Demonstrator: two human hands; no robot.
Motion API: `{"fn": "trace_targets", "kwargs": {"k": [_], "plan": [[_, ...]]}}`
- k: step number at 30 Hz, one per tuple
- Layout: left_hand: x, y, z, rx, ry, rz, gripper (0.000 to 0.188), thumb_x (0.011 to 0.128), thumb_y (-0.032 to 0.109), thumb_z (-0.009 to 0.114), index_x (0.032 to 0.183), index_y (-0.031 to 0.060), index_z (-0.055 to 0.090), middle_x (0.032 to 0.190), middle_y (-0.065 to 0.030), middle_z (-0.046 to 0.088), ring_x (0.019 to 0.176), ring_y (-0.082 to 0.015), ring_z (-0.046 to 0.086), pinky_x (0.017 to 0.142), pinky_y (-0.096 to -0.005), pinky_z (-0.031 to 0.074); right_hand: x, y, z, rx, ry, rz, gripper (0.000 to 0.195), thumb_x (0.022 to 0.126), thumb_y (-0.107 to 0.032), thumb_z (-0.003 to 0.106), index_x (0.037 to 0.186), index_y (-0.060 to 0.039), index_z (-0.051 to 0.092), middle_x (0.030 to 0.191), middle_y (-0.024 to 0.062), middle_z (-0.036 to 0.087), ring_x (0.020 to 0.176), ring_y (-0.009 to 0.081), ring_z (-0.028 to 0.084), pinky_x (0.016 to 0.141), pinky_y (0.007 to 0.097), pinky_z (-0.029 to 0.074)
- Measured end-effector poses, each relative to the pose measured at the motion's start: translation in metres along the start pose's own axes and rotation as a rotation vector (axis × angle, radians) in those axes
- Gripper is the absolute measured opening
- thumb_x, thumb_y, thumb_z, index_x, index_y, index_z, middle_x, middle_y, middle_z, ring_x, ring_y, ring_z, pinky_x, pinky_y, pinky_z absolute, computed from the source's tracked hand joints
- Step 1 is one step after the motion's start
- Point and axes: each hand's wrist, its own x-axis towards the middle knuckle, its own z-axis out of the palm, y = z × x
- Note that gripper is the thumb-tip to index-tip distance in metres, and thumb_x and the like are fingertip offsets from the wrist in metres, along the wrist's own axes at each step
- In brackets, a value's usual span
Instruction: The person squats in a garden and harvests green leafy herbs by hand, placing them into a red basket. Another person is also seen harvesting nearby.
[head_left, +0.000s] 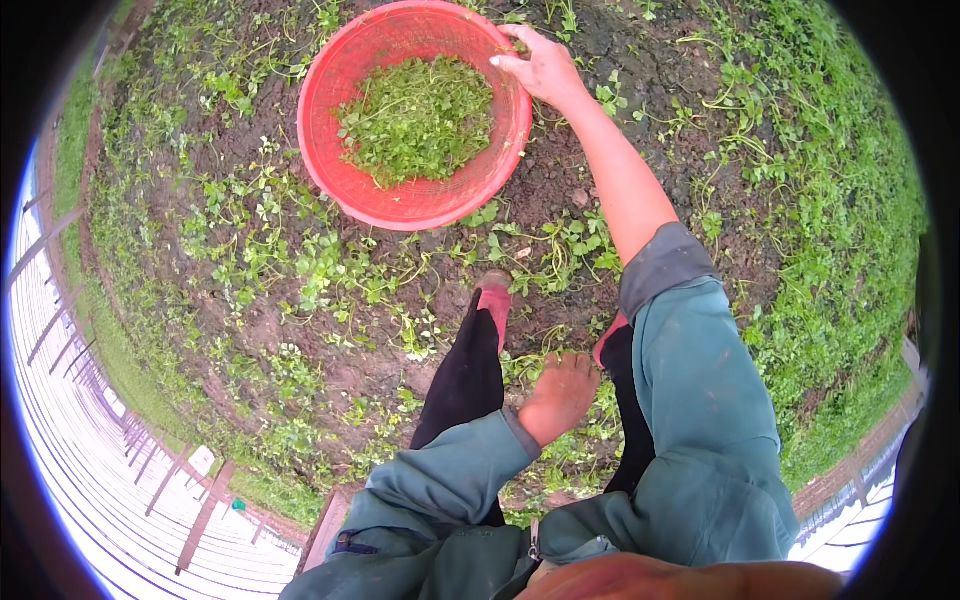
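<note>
My right hand (546, 69) grips the right rim of a round red plastic basket (328, 161), its arm stretched forward. Cut leafy greens (420, 120), like celery or parsley, lie heaped in the bottom of the basket. The basket rests on the soil. My left hand (559, 397) is low between my legs, back of the hand up and fingers curled down toward the plants. Its palm is hidden, so whether it holds anything does not show. My pink shoes (493, 306) stand on the soil.
Sparse green plants (322, 270) lie scattered over dark soil (581, 199). A denser green stand (832, 225) grows on the right. At lower left, a wooden edge (324, 529) shows beside me. Posts (206, 517) and a light-coloured roof appear along the left rim.
</note>
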Motion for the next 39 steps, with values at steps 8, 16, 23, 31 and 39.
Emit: {"fn": "trace_targets", "kwargs": {"k": [8,16,23,31,39], "plan": [[-0.002,0.019,0.043,-0.185,-0.080,-0.065,0.023,0.085,0.018,0.051,0.103,0.0072,0.061,0.102,-0.0105,0.059,0.098,-0.0272,0.057,0.083,-0.0459,0.044,-0.059,-0.070,0.006,-0.317,0.205,-0.279,0.012,0.085,-0.019,0.065,0.087,-0.0069,0.065,0.085,0.0131,0.062,0.077,0.0274,0.062,0.069,0.0404,0.051],[0.002,0.026,0.064,-0.322,0.033,-0.056,0.024,0.081,0.013,0.056,0.103,0.0050,0.061,0.102,-0.0121,0.059,0.097,-0.0290,0.058,0.082,-0.0459,0.046,-0.150,-0.107,0.059,0.215,-0.416,-0.144,0.024,0.082,-0.011,0.067,0.105,-0.0033,0.062,0.095,0.0170,0.062,0.090,0.0310,0.065,0.077,0.0417,0.054],[-0.051,0.082,0.026,-0.653,0.164,-0.024,0.041,0.083,0.020,0.061,0.122,0.0069,0.055,0.118,-0.0160,0.051,0.109,-0.0323,0.051,0.092,-0.0480,0.038,-0.127,-0.203,-0.023,-0.283,-0.442,0.124,0.054,0.085,-0.023,0.066,0.133,-0.0079,0.045,0.115,0.0191,0.056,0.109,0.0350,0.057,0.094,0.0477,0.047],[-0.131,0.100,-0.140,-0.246,0.121,-0.189,0.046,0.083,0.031,0.065,0.123,0.0111,0.056,0.126,-0.0113,0.055,0.119,-0.0255,0.051,0.102,-0.0516,0.027,-0.312,-0.230,-0.207,-0.448,-0.509,0.269,0.048,0.080,-0.007,0.059,0.127,-0.0174,0.052,0.125,0.0159,0.051,0.110,0.0334,0.053,0.085,0.0458,0.040],[-0.216,0.061,-0.306,0.034,0.132,-0.372,0.040,0.085,0.028,0.067,0.122,0.0182,0.057,0.129,-0.0037,0.054,0.123,-0.0213,0.048,0.105,-0.0512,0.023,-0.567,-0.321,-0.368,-0.458,-0.173,0.940,0.057,0.072,-0.001,0.055,0.126,-0.0221,0.056,0.122,0.0158,0.058,0.116,0.0303,0.055,0.094,0.0472,0.039]]}}
